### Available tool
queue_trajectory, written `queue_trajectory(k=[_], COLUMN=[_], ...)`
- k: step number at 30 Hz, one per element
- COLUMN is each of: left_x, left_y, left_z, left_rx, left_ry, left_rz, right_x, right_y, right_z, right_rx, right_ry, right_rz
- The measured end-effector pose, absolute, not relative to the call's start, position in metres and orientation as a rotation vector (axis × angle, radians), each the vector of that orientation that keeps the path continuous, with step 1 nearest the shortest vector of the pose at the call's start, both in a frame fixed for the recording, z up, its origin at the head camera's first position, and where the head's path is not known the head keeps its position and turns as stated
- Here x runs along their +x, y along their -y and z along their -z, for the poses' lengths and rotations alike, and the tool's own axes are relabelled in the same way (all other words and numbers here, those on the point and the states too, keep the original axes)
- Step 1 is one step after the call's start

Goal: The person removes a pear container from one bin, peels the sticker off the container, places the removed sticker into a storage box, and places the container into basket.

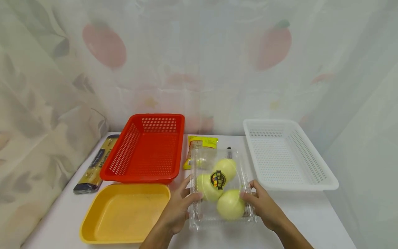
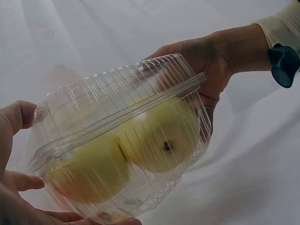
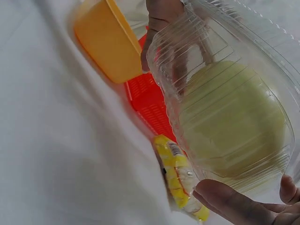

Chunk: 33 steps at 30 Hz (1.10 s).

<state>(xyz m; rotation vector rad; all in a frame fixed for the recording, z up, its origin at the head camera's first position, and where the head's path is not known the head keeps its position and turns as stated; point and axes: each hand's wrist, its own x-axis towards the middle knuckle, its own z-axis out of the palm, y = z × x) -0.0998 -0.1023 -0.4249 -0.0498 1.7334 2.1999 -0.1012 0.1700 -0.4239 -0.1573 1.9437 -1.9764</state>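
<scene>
Both hands hold a clear plastic clamshell box (image 1: 203, 216) in the head view, lifted over the table's front middle. Inside lie three pale yellow-green round fruits (image 1: 230, 204), and a black round label is stuck on the lid. My left hand (image 1: 177, 207) grips the box's left side, thumb on top near the edge. On the opposite side, my right hand (image 1: 265, 207) holds it with thumb and fingers. The left wrist view shows the ribbed walls and one fruit (image 2: 161, 136) with a dark stem spot. Fingers are partly hidden behind the plastic.
A red basket (image 1: 178, 148) and a yellow basin (image 1: 85, 226) stand at the left, with a spaghetti pack (image 1: 97, 162) beside them. The white basket (image 1: 329, 181) is at the right. Behind the box lies a yellow packet (image 1: 209, 141). Curtains hang around the table.
</scene>
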Motion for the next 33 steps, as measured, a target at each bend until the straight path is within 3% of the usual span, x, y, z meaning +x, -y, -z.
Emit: queue_trajectory(k=[33], left_x=[-0.103], left_y=[0.100], left_z=[0.474], left_rx=[-0.187], left_ry=[-1.886], left_rz=[-2.102], right_x=[-0.108], right_y=[-0.169], right_z=[0.479], right_rx=[0.018], right_ry=[-1.901], right_rz=[1.876])
